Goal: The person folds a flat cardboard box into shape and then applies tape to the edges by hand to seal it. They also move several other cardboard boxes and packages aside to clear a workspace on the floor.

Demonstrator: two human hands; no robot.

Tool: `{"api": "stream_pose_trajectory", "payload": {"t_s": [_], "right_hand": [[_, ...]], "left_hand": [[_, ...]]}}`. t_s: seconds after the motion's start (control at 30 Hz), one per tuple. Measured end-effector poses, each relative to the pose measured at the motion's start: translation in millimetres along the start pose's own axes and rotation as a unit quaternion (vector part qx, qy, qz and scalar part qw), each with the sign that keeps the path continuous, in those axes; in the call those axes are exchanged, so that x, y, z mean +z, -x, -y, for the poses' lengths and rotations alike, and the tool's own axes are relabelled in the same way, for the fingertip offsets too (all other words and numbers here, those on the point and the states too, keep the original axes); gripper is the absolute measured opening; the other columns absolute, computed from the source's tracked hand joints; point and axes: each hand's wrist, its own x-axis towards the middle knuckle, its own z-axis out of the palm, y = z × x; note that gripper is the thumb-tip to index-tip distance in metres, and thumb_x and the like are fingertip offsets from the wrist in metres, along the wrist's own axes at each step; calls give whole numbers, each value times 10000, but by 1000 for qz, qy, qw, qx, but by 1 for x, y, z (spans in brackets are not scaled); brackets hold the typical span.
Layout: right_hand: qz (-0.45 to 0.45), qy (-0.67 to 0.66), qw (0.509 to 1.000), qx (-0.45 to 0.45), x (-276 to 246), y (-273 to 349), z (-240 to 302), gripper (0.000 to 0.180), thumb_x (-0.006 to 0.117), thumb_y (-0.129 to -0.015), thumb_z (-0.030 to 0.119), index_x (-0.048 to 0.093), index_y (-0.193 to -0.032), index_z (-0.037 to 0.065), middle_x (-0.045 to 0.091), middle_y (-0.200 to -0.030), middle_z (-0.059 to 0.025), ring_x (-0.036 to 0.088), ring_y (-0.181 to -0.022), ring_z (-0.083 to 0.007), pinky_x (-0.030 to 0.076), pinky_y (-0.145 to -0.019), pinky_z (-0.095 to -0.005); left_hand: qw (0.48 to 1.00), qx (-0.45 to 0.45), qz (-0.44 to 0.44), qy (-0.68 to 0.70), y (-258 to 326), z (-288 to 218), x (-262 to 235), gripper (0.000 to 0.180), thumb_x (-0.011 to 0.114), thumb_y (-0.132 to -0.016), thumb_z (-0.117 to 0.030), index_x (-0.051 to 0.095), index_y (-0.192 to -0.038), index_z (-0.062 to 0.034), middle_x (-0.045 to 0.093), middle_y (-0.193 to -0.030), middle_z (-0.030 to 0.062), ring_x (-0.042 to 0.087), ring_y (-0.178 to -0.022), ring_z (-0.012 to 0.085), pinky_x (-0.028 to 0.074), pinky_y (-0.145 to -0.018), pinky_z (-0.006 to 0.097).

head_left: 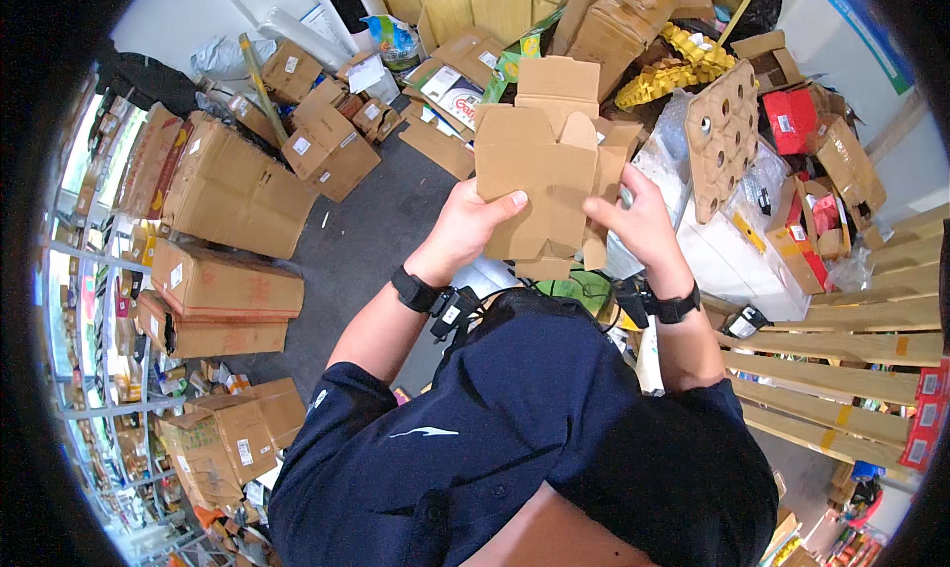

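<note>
A small brown cardboard box (539, 176), partly folded with its end flaps sticking out at top and bottom, is held up in front of me. My left hand (473, 221) grips its left side, thumb lying across the front panel and the other fingers hidden behind. On the right side, my right hand (638, 216) has its thumb and a finger at the box's side panel and flaps; its remaining fingers are partly hidden. Both wrists wear black straps with small black devices.
Large cardboard cartons (242, 186) stand along the left, beside shelving (99, 369). Ahead lie piled boxes and yellow packing material (683, 67). A moulded pulp tray (722, 137) leans over a white surface (727, 260) at right, near wooden slats (841, 349). Grey floor (361, 236) shows between.
</note>
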Motion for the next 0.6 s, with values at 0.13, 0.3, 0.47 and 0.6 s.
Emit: {"api": "stream_pose_trajectory", "payload": {"t_s": [0.13, 0.3, 0.47, 0.6], "right_hand": [[-48, 145, 988, -32, 9, -3, -5, 361, 749, -784, 252, 663, -1065, 43, 721, -913, -97, 697, -821, -208, 526, -735, -314], [-126, 367, 918, -84, 31, 7, -5, 358, 619, -867, 241, 575, -1163, 44, 674, -846, -154, 658, -749, -338, 521, -621, -430], [-111, 365, 917, -118, 45, 11, -2, 498, 587, -887, 239, 459, -1312, 13, 659, -944, -190, 656, -786, -349, 532, -651, -414], [-63, 302, 936, -171, 45, 8, -7, 543, 561, -922, 248, 412, -1388, 14, 633, -1053, -212, 665, -851, -296, 532, -719, -363]], "left_hand": [[999, -27, -24, -28, 3, 1, 5, 287, 603, -912, -93, 588, -1171, 29, 652, -1106, 76, 616, -983, 151, 495, -860, 292], [990, 1, -80, -117, 11, 1, 31, 267, 589, -908, -79, 597, -1153, 26, 667, -1067, 65, 627, -936, 133, 503, -817, 278], [985, 37, -84, -148, 13, 3, 27, 284, 593, -919, -105, 584, -1181, 4, 657, -1075, 50, 612, -932, 113, 502, -825, 283], [983, 46, -93, -151, 14, 3, 21, 289, 597, -917, -104, 582, -1184, 4, 652, -1091, 55, 606, -951, 118, 500, -836, 289]]}}
